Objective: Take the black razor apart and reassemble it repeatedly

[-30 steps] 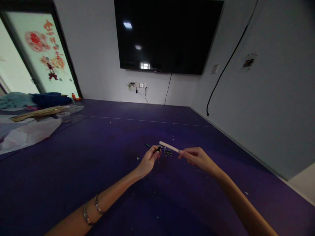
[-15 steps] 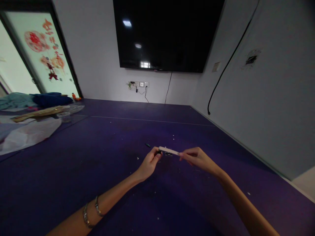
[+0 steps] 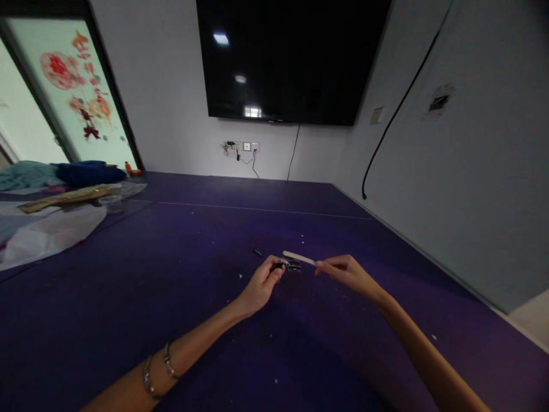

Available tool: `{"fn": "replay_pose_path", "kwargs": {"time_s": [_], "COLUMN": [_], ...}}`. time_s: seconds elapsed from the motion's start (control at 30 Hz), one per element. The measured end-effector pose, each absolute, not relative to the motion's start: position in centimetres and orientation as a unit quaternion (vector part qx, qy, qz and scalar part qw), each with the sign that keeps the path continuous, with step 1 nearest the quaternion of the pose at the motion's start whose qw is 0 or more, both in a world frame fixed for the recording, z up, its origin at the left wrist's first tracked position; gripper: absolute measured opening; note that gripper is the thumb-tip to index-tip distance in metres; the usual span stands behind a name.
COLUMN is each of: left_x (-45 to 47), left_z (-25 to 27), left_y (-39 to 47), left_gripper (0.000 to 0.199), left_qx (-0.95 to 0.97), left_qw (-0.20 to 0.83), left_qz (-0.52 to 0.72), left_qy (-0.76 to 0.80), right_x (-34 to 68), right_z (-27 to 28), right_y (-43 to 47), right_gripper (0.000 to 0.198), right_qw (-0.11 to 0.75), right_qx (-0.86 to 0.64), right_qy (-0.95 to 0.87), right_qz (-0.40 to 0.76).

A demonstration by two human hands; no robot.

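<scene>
My left hand [image 3: 261, 286] is closed on a small dark object [image 3: 293, 265] with shiny parts, which sticks out to the right past the fingertips. It is too small to name. Between thumb and fingers, my right hand [image 3: 345, 276] pinches one end of a flat pale stick [image 3: 299, 257] with a rounded tip. The stick points left, and its tip lies just above and behind the dark object; whether they touch I cannot tell. A small green piece [image 3: 257, 252] lies on the purple surface [image 3: 193, 320] beyond my left hand.
White crumbs [image 3: 241, 276] are scattered on the purple surface. At the left lie plastic bags [image 3: 64, 234] and folded blue cloth [image 3: 88, 174]. A television [image 3: 291, 63] hangs on the far wall, and a black cable [image 3: 398, 109] hangs down the right wall.
The stick has shifted slightly to the right and up with my right hand, uncovering more of the dark object. My left hand has barely moved.
</scene>
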State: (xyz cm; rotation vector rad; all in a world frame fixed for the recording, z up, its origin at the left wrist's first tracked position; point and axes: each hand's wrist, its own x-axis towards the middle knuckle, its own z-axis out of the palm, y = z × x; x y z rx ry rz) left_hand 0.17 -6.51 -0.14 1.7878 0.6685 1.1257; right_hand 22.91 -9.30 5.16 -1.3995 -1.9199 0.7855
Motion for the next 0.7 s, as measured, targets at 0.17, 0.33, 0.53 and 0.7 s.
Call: {"fn": "replay_pose_path", "kwargs": {"time_s": [0.17,0.33,0.53,0.7], "left_x": [0.2,0.5,0.7,1.1], "left_z": [0.1,-0.2,-0.1,0.5], "left_y": [-6.6,-6.5,-7.0,-7.5], "left_gripper": [0.013,0.016,0.018,0.023], "left_qx": [0.718,0.705,0.699,0.673], "left_qw": [0.452,0.466,0.467,0.506], "left_qz": [0.456,0.464,0.471,0.473], "left_qy": [0.269,0.267,0.269,0.259], "right_x": [23.3,23.4,23.5,23.4], "right_z": [5.0,5.0,4.9,3.5], "right_y": [-9.4,-9.2,-9.3,-8.2], "right_gripper": [0.047,0.048,0.047,0.045], "right_qw": [0.298,0.315,0.312,0.384], "right_qx": [-0.506,-0.525,-0.51,-0.529], "right_qy": [-0.74,-0.726,-0.731,-0.673], "right_qz": [0.329,0.315,0.329,0.347]}}
